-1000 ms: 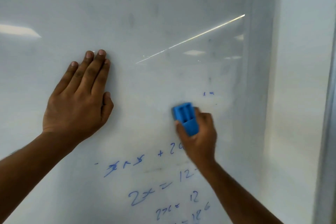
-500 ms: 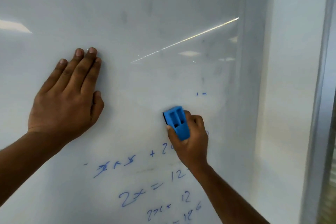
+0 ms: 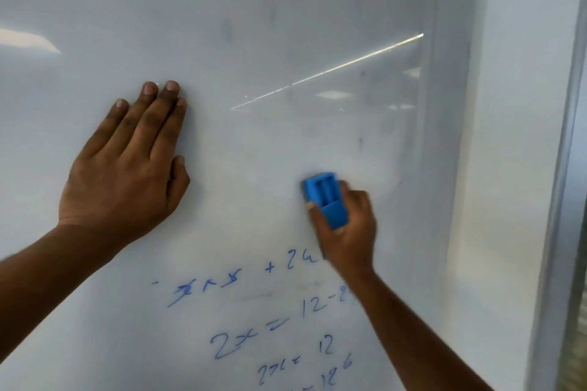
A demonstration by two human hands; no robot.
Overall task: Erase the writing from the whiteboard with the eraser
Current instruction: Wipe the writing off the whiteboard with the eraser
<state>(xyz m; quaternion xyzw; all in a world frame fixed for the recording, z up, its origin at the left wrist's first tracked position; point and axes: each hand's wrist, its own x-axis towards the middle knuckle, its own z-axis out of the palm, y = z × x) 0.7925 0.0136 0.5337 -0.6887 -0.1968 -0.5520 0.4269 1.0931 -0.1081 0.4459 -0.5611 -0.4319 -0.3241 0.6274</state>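
A white glossy whiteboard [image 3: 286, 25] fills the view. Blue handwritten equations [image 3: 254, 320] cover its lower middle, partly hidden by my right forearm. My right hand [image 3: 349, 232] grips a blue plastic eraser [image 3: 325, 198] and holds it against the board just above the writing. My left hand [image 3: 127, 168] lies flat on the board to the left, fingers straight and together. The upper board bears only faint grey smudges.
The board's right edge [image 3: 457, 105] meets a pale wall [image 3: 524, 105]. A grey vertical frame [image 3: 562, 200] runs down the far right. Ceiling lights reflect as bright streaks on the board.
The small blue mark right of the eraser no longer shows on the board. The eraser and my right hand look blurred. My left hand stays flat on the board.
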